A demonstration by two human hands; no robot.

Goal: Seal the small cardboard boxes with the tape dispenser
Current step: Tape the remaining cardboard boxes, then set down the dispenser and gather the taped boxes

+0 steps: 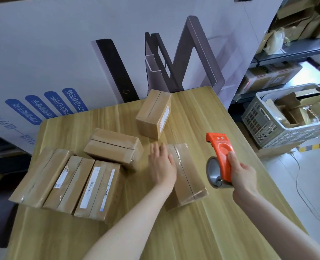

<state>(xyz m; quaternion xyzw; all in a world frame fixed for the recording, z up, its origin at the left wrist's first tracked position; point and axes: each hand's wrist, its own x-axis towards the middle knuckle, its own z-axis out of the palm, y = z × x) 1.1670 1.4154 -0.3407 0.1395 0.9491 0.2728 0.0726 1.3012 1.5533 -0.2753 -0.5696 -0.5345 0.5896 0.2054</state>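
Note:
A small cardboard box (190,175) lies in the middle of the wooden table (221,222), with shiny clear tape along its top. My left hand (162,165) rests flat against its left side, fingers straight. To the right of the box, my right hand (242,174) grips an orange tape dispenser (222,156) with a grey tape roll, held a little above the table. Several more small boxes sit to the left: three side by side (65,184), one behind them (114,147), and one farther back (154,113).
A big white printed carton (80,53) stands along the table's far edge. On the right, a grey plastic crate (286,117) of cardboard scraps sits on the floor before metal shelves (296,47) stacked with boxes. A thin cable (300,192) runs over the floor.

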